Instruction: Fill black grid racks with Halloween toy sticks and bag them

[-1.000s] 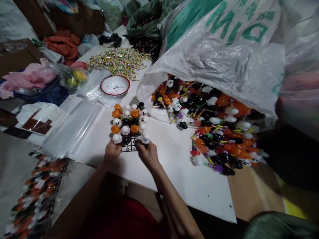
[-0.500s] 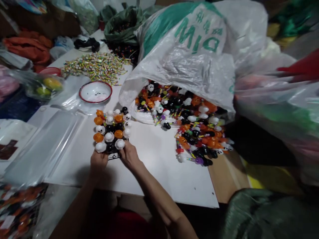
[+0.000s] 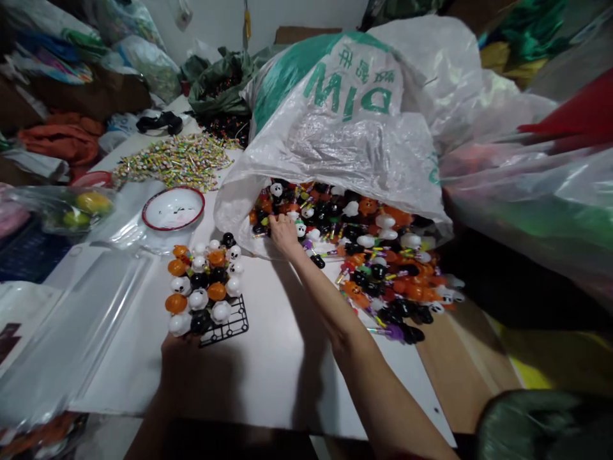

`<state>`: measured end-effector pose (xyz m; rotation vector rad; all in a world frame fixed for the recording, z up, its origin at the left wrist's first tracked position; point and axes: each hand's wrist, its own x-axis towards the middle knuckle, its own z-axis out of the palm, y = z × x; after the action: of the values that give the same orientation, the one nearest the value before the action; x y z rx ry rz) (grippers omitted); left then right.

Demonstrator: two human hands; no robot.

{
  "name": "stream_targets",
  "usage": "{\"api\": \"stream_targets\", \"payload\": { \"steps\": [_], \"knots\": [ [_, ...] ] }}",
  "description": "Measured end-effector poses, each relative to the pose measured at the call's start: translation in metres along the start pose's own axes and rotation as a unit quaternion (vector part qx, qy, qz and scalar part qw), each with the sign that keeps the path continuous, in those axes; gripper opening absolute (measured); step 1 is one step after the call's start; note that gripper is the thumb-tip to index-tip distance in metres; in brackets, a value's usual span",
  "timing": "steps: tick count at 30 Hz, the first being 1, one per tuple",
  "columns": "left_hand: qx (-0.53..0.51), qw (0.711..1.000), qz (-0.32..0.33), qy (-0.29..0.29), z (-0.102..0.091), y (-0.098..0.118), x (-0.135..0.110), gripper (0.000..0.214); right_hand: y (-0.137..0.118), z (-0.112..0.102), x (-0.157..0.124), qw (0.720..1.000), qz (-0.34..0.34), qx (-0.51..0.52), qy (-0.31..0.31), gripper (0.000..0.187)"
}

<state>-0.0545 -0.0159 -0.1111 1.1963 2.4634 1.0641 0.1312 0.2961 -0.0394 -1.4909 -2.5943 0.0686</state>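
Note:
A black grid rack (image 3: pixel 237 321) filled with orange, white and black round-headed figures (image 3: pixel 198 299) stands on the left part of the table. My left hand (image 3: pixel 176 352) is closed on the rack's near edge, its fingers partly hidden under the figures. At the mouth of the big white bag (image 3: pixel 364 144), my right hand (image 3: pixel 285 234) reaches into a heap of loose figure-topped sticks (image 3: pixel 330 207). Its fingers are curled down among them; what they pinch is too small to make out. More figure-topped sticks (image 3: pixel 397 281) spill out to the right.
Behind the rack is a white bowl (image 3: pixel 173 219) with a red rim. Farther back lies a pile of small colourful sticks (image 3: pixel 175 160). Clear plastic sleeves (image 3: pixel 81 319) cover the table's left side, near a bag of yellow-green fruit (image 3: pixel 90 203). Full plastic bags (image 3: pixel 527 191) crowd the right.
My right hand has let go of the rack and moved right and away from me, into the heap at the bag's mouth. My left hand still holds the rack. The camera view has shifted.

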Motion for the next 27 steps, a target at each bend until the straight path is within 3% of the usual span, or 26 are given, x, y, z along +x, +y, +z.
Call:
{"api": "stream_targets", "payload": {
  "steps": [3, 5, 8, 11, 13, 15, 17, 19, 21, 22, 25, 27],
  "knots": [
    [-0.003, 0.999, -0.029, 0.025, -0.008, -0.002, -0.011, 0.016, 0.010, 0.007, -0.058, 0.999, -0.012, 0.046, -0.010, 0.041],
    [-0.003, 0.999, -0.028, 0.036, -0.013, -0.003, -0.029, 0.013, 0.021, 0.003, -0.109, 0.991, 0.000, 0.132, 0.002, 0.041],
    [-0.003, 0.995, 0.100, 0.027, -0.010, 0.011, -0.063, 0.015, 0.026, -0.014, -0.180, 0.952, 0.036, 0.304, 0.010, 0.042],
    [-0.009, 0.959, 0.277, -0.055, 0.017, 0.046, -0.081, 0.026, 0.011, -0.036, -0.229, 0.899, 0.031, 0.428, -0.085, 0.040],
    [-0.015, 0.939, 0.325, -0.106, 0.039, 0.071, -0.081, 0.031, -0.003, -0.049, -0.245, 0.865, -0.012, 0.475, -0.163, 0.039],
    [-0.035, 0.930, 0.334, -0.151, 0.049, 0.084, -0.077, 0.032, -0.009, -0.059, -0.245, 0.836, -0.078, 0.492, -0.231, 0.042],
    [-0.067, 0.932, 0.309, -0.174, 0.041, 0.080, -0.074, 0.027, -0.001, -0.063, -0.231, 0.832, -0.134, 0.475, -0.254, 0.042],
    [-0.097, 0.951, 0.244, -0.165, 0.020, 0.065, -0.073, 0.020, 0.019, -0.059, -0.208, 0.882, -0.128, 0.411, -0.190, 0.036],
    [-0.113, 0.977, 0.135, -0.124, -0.007, 0.048, -0.070, 0.016, 0.043, -0.044, -0.183, 0.945, -0.082, 0.301, -0.098, 0.037],
    [-0.119, 0.986, 0.068, -0.096, -0.020, 0.041, -0.068, 0.017, 0.054, -0.034, -0.173, 0.961, -0.072, 0.253, -0.082, 0.041],
    [-0.166, 0.979, -0.122, -0.003, -0.041, 0.030, -0.058, 0.025, 0.075, -0.004, -0.153, 0.965, -0.104, 0.198, -0.140, 0.046],
    [-0.215, 0.960, -0.179, 0.029, -0.040, 0.028, -0.051, 0.027, 0.081, 0.010, -0.148, 0.955, -0.119, 0.199, -0.187, 0.042]
  ]
}}
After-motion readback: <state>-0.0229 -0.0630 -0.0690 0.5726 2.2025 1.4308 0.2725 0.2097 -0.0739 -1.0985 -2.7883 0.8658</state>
